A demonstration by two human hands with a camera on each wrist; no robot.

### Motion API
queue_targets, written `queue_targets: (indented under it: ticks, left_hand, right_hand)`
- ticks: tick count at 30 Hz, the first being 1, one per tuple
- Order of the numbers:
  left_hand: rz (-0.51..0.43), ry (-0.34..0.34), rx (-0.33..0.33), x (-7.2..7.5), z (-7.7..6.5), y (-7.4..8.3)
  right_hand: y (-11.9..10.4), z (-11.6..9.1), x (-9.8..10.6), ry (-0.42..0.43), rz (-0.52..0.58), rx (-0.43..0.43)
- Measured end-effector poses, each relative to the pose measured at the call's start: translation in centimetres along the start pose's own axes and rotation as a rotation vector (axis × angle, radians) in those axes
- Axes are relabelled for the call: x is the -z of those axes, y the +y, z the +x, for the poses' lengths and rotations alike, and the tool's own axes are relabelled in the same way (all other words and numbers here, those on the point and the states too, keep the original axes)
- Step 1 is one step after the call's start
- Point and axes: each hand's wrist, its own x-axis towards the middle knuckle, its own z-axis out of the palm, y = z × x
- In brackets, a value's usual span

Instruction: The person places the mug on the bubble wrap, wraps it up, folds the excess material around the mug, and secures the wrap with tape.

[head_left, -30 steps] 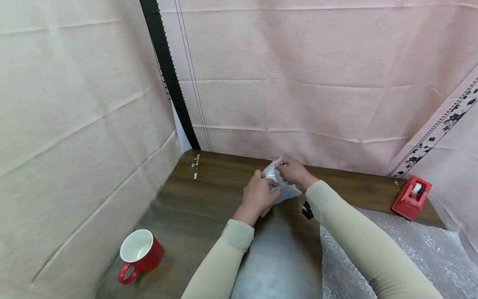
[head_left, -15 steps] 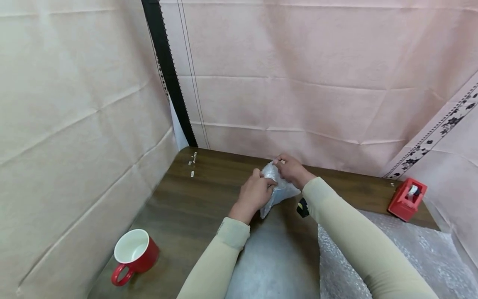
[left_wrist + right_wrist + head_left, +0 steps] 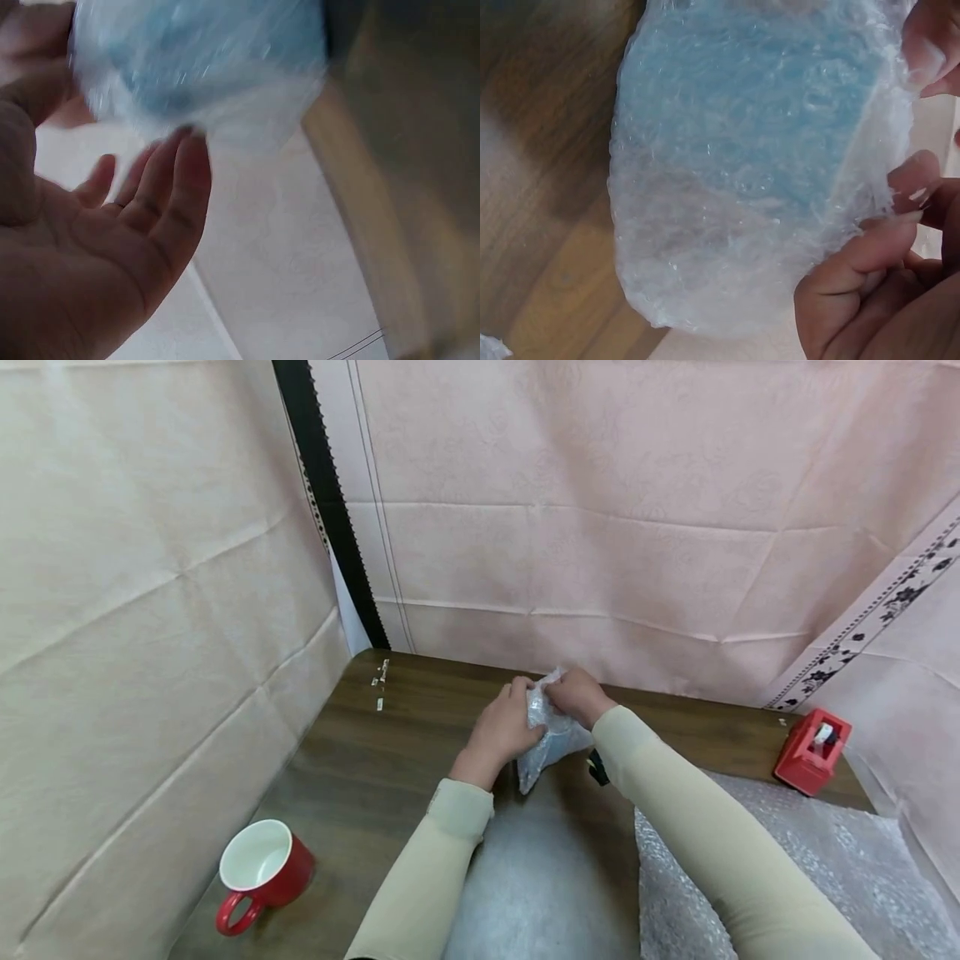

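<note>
A packet of bubble wrap (image 3: 551, 743) with something flat and light blue inside stands tilted near the table's back edge. In the right wrist view the packet (image 3: 735, 150) fills most of the picture, the blue showing through the clear bubbles. My right hand (image 3: 576, 695) pinches the wrap's edge between curled thumb and fingertips. On the packet's left side is my left hand (image 3: 501, 727), thumb and fingers spread. The left wrist view shows the fingers of this left hand (image 3: 112, 240) loosely extended, fingertips right at the wrap's border.
A red mug (image 3: 288, 872) with a white inside stands at the table's left edge. A red tape dispenser (image 3: 812, 752) sits at the right. Below it spreads a bubble wrap sheet (image 3: 810, 860). Beside the right cuff lies a small black object (image 3: 597, 768). Cloth (image 3: 637, 527) hangs behind the table.
My left hand's fingers have spread wider and its thumb has drawn back from the packet's front. The right hand has shifted slightly along the wrap. The camera view has moved a little.
</note>
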Motion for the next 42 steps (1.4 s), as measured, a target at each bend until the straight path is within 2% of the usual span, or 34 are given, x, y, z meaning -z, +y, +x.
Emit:
queue_targets:
  ticks: [4, 5, 9, 13, 23, 24, 27, 30, 31, 35, 38, 42]
  left_hand:
    - [-0.011, -0.031, -0.037, 1.0, 0.9, -0.4]
    - [0.003, -0.043, -0.061, 1.2, 1.0, -0.4]
    - [0.047, -0.1, -0.137, 1.7, 1.3, -0.7]
    - [0.044, -0.139, -0.16, 2.2, 1.8, -0.9]
    - [0.049, -0.211, -0.083, 2.7, 3.0, -0.6]
    - [0.043, -0.217, -0.077, 2.7, 3.0, -0.5]
    - [0.045, -0.227, -0.066, 2.6, 3.3, -0.2]
    - [0.067, -0.228, -0.048, 2.5, 3.3, 0.0]
    - [0.073, -0.228, -0.043, 2.5, 3.4, 0.1]
    - [0.083, -0.236, -0.007, 2.4, 3.5, 0.6]
    - [0.087, -0.241, 0.019, 2.4, 3.5, 0.8]
    - [0.1, -0.246, 0.03, 2.5, 3.5, 0.9]
  right_hand:
    - [-0.6, -0.5, -0.1, 0.013, 0.017, 0.013]
    - [-2.2, -2.2, 0.0, 0.012, 0.007, -0.019]
    - [-2.8, -3.4, 0.2, -0.001, -0.015, -0.004]
    - [-3.0, -3.9, 0.3, 0.004, -0.051, -0.016]
    - [-2.5, -3.0, 0.1, -0.013, -0.028, -0.017]
    - [-0.5, -0.9, -0.1, -0.002, -0.016, 0.022]
    - [-0.1, -0.6, -0.2, 0.027, -0.02, 0.027]
    - [-0.3, -1.4, -0.5, 0.033, 0.031, 0.06]
    - [-2.2, -3.6, -0.1, 0.02, 0.045, 0.026]
    - [-2.2, -4.4, 0.5, -0.054, 0.22, -0.024]
    - [-2.1, -4.3, 0.8, -0.09, 0.275, -0.085]
    - [-2.9, -5.0, 1.1, -0.14, 0.272, -0.116]
